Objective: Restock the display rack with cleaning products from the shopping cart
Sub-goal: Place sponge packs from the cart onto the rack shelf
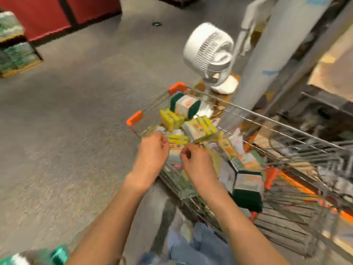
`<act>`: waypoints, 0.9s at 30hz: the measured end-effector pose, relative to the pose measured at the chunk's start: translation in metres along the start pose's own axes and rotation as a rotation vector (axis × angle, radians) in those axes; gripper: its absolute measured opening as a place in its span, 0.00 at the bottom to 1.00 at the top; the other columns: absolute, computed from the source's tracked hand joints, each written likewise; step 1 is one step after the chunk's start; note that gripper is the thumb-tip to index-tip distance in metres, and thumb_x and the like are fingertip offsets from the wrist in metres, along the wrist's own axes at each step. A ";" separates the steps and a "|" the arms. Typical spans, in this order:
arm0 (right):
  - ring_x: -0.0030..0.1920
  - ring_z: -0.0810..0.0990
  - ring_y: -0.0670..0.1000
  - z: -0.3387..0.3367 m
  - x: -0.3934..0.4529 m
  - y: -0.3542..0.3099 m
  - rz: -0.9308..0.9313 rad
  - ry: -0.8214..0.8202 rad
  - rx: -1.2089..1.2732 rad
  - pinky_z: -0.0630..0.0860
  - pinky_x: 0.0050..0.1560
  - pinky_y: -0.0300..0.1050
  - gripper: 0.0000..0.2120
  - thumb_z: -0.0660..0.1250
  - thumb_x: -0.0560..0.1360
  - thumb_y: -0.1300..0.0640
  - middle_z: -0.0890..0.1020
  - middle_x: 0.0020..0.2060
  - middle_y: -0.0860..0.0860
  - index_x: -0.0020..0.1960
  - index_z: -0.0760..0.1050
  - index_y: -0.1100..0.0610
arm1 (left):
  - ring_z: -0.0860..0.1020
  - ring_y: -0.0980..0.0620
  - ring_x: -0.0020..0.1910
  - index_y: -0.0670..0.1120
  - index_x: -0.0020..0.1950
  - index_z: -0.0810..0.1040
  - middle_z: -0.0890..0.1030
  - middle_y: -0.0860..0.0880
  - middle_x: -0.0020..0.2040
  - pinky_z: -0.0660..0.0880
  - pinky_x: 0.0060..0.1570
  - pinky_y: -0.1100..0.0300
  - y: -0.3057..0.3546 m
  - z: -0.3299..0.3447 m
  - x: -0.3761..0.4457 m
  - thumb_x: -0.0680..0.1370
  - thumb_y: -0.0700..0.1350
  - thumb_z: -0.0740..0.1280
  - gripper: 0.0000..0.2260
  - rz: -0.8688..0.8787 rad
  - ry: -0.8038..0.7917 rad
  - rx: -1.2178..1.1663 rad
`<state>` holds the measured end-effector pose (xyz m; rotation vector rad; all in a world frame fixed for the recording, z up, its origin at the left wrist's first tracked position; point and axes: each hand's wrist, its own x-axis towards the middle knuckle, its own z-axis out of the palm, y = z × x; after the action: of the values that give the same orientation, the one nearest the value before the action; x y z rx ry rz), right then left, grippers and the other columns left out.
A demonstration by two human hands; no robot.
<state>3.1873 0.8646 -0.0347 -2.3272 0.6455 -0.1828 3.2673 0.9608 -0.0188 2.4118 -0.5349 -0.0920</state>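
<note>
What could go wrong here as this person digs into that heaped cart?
The sponge packs lie loosely heaped in the cart, so pulling one from under both hands, left and right, might tumble others over the rim. The white fan stands just past the cart's far end; a nudge could knock it.

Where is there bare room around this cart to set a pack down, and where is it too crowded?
The grey floor left of the shopping cart lies bare up to the red panels. The cart basket is crowded with sponge packs, with both hands, left hand and right hand, over its near-left corner. The white fan blocks the far end.
</note>
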 end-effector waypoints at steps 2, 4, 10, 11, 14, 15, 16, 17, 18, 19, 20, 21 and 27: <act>0.36 0.78 0.53 -0.019 0.005 0.023 0.097 0.065 0.030 0.70 0.35 0.41 0.05 0.62 0.74 0.64 0.80 0.37 0.57 0.42 0.77 0.61 | 0.78 0.38 0.42 0.37 0.40 0.77 0.80 0.37 0.39 0.67 0.42 0.52 0.023 0.027 0.012 0.73 0.35 0.65 0.03 0.098 -0.078 -0.030; 0.38 0.78 0.55 -0.031 0.008 0.043 0.174 0.140 0.049 0.72 0.39 0.46 0.06 0.63 0.75 0.63 0.81 0.37 0.58 0.42 0.78 0.62 | 0.78 0.38 0.42 0.38 0.40 0.78 0.81 0.37 0.39 0.67 0.43 0.52 0.044 0.050 0.022 0.73 0.36 0.65 0.04 0.179 -0.152 -0.036; 0.34 0.71 0.44 -0.050 -0.002 0.100 0.543 0.331 0.221 0.66 0.33 0.32 0.05 0.64 0.74 0.62 0.73 0.31 0.46 0.39 0.73 0.56 | 0.78 0.42 0.42 0.46 0.37 0.72 0.79 0.44 0.36 0.70 0.40 0.54 0.086 0.125 0.047 0.74 0.40 0.64 0.06 0.342 -0.475 -0.058; 0.34 0.70 0.43 -0.049 -0.007 0.112 0.635 0.382 0.247 0.65 0.32 0.29 0.05 0.65 0.74 0.62 0.73 0.31 0.44 0.39 0.74 0.56 | 0.78 0.43 0.42 0.45 0.38 0.74 0.79 0.44 0.37 0.69 0.41 0.55 0.091 0.140 0.050 0.75 0.40 0.64 0.06 0.372 -0.546 -0.046; 0.35 0.73 0.50 -0.042 -0.030 0.142 0.926 0.543 0.334 0.62 0.30 0.37 0.09 0.65 0.73 0.62 0.72 0.28 0.45 0.35 0.73 0.55 | 0.78 0.43 0.45 0.40 0.47 0.78 0.79 0.43 0.40 0.63 0.37 0.59 0.102 0.179 0.052 0.77 0.39 0.62 0.06 0.475 -0.779 -0.027; 0.36 0.75 0.54 -0.038 -0.037 0.149 1.017 0.596 0.383 0.65 0.33 0.41 0.10 0.66 0.73 0.62 0.75 0.28 0.48 0.33 0.73 0.55 | 0.78 0.43 0.45 0.39 0.50 0.78 0.79 0.42 0.41 0.61 0.35 0.61 0.105 0.193 0.051 0.77 0.39 0.61 0.07 0.513 -0.857 -0.011; 0.36 0.77 0.57 -0.034 -0.044 0.156 1.095 0.647 0.440 0.68 0.35 0.44 0.10 0.66 0.72 0.62 0.77 0.29 0.53 0.32 0.74 0.57 | 0.77 0.44 0.45 0.39 0.54 0.77 0.80 0.42 0.42 0.60 0.34 0.63 0.108 0.206 0.051 0.77 0.38 0.60 0.09 0.542 -0.916 0.017; 0.37 0.78 0.58 -0.029 -0.051 0.161 1.154 0.694 0.494 0.71 0.36 0.45 0.10 0.67 0.72 0.63 0.79 0.31 0.56 0.32 0.75 0.59 | 0.76 0.45 0.44 0.40 0.57 0.76 0.80 0.43 0.42 0.59 0.34 0.63 0.112 0.219 0.050 0.78 0.38 0.59 0.11 0.557 -0.962 0.053; 0.37 0.78 0.56 -0.026 -0.055 0.166 1.196 0.734 0.550 0.72 0.38 0.44 0.10 0.68 0.72 0.63 0.80 0.33 0.56 0.32 0.75 0.58 | 0.76 0.45 0.44 0.40 0.60 0.75 0.80 0.43 0.44 0.60 0.35 0.64 0.115 0.233 0.050 0.79 0.39 0.58 0.12 0.585 -1.000 0.097; 0.38 0.78 0.55 -0.023 -0.058 0.170 1.235 0.767 0.595 0.72 0.38 0.42 0.11 0.69 0.72 0.63 0.80 0.34 0.56 0.32 0.74 0.56 | 0.77 0.44 0.47 0.41 0.62 0.74 0.80 0.42 0.48 0.62 0.37 0.63 0.120 0.245 0.049 0.79 0.39 0.58 0.13 0.615 -1.034 0.145; 0.39 0.78 0.54 -0.018 -0.059 0.175 1.274 0.795 0.643 0.72 0.38 0.41 0.12 0.69 0.72 0.62 0.80 0.35 0.57 0.31 0.73 0.54 | 0.77 0.43 0.51 0.41 0.63 0.73 0.80 0.40 0.53 0.65 0.41 0.60 0.124 0.257 0.049 0.79 0.39 0.57 0.14 0.641 -1.061 0.189; 0.39 0.78 0.55 -0.016 -0.058 0.180 1.306 0.824 0.687 0.74 0.39 0.43 0.13 0.70 0.72 0.62 0.80 0.36 0.60 0.31 0.71 0.54 | 0.76 0.42 0.54 0.41 0.65 0.72 0.79 0.38 0.56 0.67 0.44 0.58 0.127 0.268 0.049 0.79 0.39 0.57 0.15 0.650 -1.079 0.228; 0.57 0.76 0.54 0.005 -0.045 0.209 1.414 0.801 0.677 0.71 0.56 0.43 0.19 0.69 0.74 0.58 0.77 0.55 0.58 0.62 0.72 0.64 | 0.75 0.39 0.60 0.40 0.64 0.75 0.76 0.37 0.62 0.70 0.56 0.55 0.120 0.323 0.047 0.79 0.39 0.58 0.15 0.520 -1.151 0.380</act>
<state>3.0664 0.7591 -0.1755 -0.7163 2.0262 -0.5362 3.2036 0.6672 -0.1934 2.2613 -1.7830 -1.2753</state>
